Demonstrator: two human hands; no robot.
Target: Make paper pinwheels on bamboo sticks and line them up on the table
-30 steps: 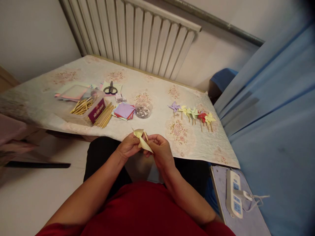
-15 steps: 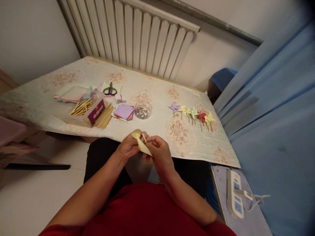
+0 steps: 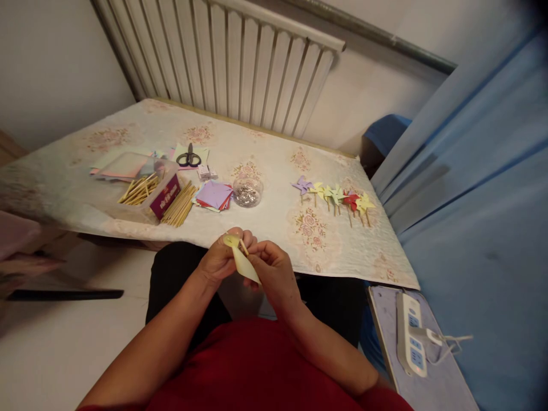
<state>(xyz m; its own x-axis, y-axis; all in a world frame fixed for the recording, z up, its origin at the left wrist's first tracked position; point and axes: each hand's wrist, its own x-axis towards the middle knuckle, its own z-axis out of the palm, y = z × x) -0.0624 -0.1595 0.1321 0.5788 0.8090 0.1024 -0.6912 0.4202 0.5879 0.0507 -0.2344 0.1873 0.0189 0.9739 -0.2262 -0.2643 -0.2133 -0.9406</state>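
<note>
Over my lap, just in front of the table's near edge, my left hand [image 3: 220,257] is closed on a pale yellow paper pinwheel [image 3: 245,266], pinching its folded middle. One long paper blade hangs down toward my right hand [image 3: 274,268]. My right hand is closed on a thin wooden stick [image 3: 244,246], its end showing close to the paper. Fingers hide the place where stick and paper come together, so I cannot tell whether they are joined. Several small pinwheels [image 3: 337,197] on sticks lie in a row on the right of the table.
On the table's left are a clear plastic box [image 3: 149,208] of sticks, loose sticks [image 3: 180,204], paper squares [image 3: 214,195], black scissors [image 3: 189,157] and a round clear container [image 3: 247,192] of small shiny pieces. A power strip [image 3: 411,337] rests at lower right beside a blue curtain [image 3: 479,257].
Both hands have shifted slightly left with the pinwheel. The stick's visible end has tilted and moved left, nearer the paper's middle, and more of the hanging blade shows.
</note>
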